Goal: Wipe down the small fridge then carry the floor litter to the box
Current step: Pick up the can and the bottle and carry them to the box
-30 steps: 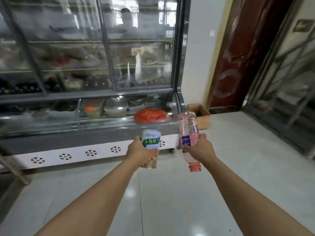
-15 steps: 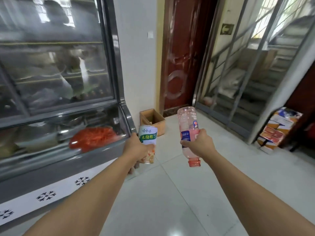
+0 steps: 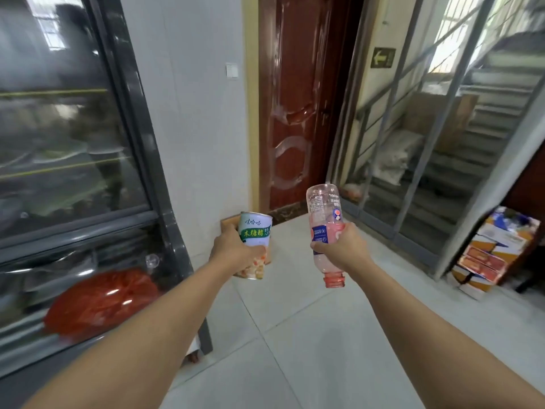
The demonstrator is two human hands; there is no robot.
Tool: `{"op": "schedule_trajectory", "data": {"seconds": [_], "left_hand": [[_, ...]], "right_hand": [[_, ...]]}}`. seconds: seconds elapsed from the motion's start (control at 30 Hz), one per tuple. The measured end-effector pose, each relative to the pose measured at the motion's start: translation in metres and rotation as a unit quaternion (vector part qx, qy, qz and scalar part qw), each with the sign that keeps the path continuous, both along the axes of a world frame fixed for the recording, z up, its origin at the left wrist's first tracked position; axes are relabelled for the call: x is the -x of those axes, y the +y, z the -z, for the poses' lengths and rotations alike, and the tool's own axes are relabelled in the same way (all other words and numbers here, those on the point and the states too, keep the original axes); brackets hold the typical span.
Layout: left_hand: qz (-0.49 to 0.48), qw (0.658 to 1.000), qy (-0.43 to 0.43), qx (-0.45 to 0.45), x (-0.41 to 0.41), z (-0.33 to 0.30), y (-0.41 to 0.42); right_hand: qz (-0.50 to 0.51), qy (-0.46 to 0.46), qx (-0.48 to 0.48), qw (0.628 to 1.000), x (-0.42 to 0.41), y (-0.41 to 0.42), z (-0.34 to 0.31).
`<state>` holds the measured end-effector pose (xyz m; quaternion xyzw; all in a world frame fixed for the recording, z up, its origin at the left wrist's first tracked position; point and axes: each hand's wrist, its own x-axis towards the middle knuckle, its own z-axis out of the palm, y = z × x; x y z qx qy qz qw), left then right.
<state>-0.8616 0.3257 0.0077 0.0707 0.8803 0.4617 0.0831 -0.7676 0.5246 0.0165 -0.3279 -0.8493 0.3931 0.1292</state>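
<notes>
My left hand [image 3: 233, 250] grips a white and green labelled can [image 3: 255, 236], held upright in front of me. My right hand [image 3: 343, 250] holds a clear pink plastic bottle [image 3: 323, 215] upside down, its open neck pointing at the floor. Behind the can, a brown cardboard box [image 3: 228, 224] stands on the floor by the white wall; the can and my left hand hide most of it. The glass-fronted fridge [image 3: 73, 178] fills the left side, with a red bag [image 3: 100, 302] behind its lower glass.
A dark red door [image 3: 298, 113] stands straight ahead beyond the box. To the right a glass partition [image 3: 427, 143] fronts a stairwell, and printed cartons [image 3: 495, 246] are stacked on the floor at far right. Pale floor tiles [image 3: 295, 335] stretch between fridge and partition.
The view has swung right and closed in on the door and the box. The fridge has slid to the left edge. Both hands keep the same hold on can and bottle.
</notes>
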Motion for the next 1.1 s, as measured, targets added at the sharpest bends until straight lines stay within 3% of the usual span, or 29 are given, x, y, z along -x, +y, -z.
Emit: {"op": "schedule_trajectory", "data": {"seconds": [0.47,0.73,1.1], "left_hand": [[-0.123,0.992,-0.021,0.012,0.239,0.015,0.12],[-0.117,0.992,-0.043,-0.001,0.419,0.039,0.177],[-0.156,0.985,-0.068,0.001,0.598,0.068,0.22]], "right_hand": [[-0.093,-0.026,-0.026,0.995,0.297,0.148,0.018],[-0.094,-0.061,-0.052,0.992,0.471,0.198,0.036],[-0.164,-0.122,-0.025,0.979,0.673,0.239,0.069]]}}
